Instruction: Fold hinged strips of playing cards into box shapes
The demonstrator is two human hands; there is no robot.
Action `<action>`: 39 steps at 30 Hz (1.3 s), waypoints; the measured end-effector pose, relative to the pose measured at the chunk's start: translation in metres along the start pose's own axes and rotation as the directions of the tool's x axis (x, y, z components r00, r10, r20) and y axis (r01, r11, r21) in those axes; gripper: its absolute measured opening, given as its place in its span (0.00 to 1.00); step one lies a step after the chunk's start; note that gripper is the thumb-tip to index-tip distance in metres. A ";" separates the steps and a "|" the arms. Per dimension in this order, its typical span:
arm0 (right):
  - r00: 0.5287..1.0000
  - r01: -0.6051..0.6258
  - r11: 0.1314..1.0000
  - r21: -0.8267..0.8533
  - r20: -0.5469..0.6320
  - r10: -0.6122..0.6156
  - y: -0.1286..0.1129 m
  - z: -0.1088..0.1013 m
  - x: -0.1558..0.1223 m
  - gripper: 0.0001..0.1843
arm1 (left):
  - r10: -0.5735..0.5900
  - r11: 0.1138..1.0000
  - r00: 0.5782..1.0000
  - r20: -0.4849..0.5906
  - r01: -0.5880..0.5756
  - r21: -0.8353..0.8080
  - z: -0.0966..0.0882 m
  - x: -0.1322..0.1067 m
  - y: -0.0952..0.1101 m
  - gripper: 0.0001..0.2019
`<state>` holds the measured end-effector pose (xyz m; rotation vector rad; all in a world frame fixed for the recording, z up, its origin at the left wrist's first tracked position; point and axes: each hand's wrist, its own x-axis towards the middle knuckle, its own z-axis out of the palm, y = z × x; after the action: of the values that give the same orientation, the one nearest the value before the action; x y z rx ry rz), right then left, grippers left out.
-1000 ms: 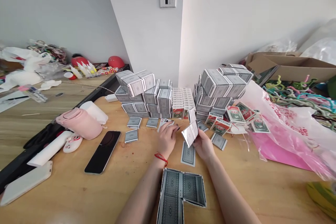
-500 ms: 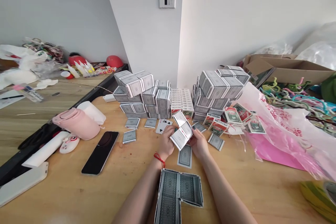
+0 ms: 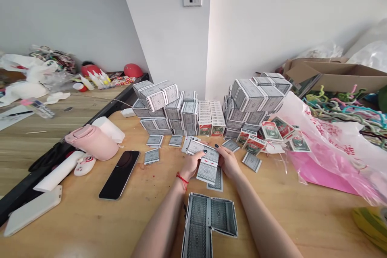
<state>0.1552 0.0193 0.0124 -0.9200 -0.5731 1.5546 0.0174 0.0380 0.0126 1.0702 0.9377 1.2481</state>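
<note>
Between my hands is an L-shaped piece of joined playing cards (image 3: pixel 207 171), patterned backs facing up. My left hand (image 3: pixel 192 164) grips its left side, thumb on top. At the right edge, my right hand (image 3: pixel 228 160) pinches the same piece. One loose playing card (image 3: pixel 219 184) lies on the table partly beneath it. Closer to me sits an open L-shaped tray folded from playing cards (image 3: pixel 197 219), with raised edges. Beyond my hands, a face-up card (image 3: pixel 187 140) is partly covered, and folded cards (image 3: pixel 151 156) lie to the left.
Stacked card blocks (image 3: pixel 157 98) rise at the back left, more blocks (image 3: pixel 250 96) at the back right. Card boxes (image 3: pixel 211 117) stand between them. A phone (image 3: pixel 119 175), pink bottle (image 3: pixel 93 143) and power bank (image 3: pixel 33 211) lie left; pink plastic bags (image 3: pixel 320 161) and yellow tape (image 3: pixel 370 225) right.
The joined card piece has turned and tilted flatter, one arm now pointing left and the other toward me. My left thumb has come onto its top. The view has shifted slightly.
</note>
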 end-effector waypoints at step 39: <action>0.997 0.080 0.995 -0.054 0.005 -0.079 -0.004 -0.011 -0.018 0.16 | 0.207 0.975 0.857 -0.472 -0.219 0.029 -0.016 0.005 0.005 0.24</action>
<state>0.1670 0.0016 0.0136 -0.9251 -0.6496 1.4755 0.0012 0.0445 0.0130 0.8772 1.1879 1.7536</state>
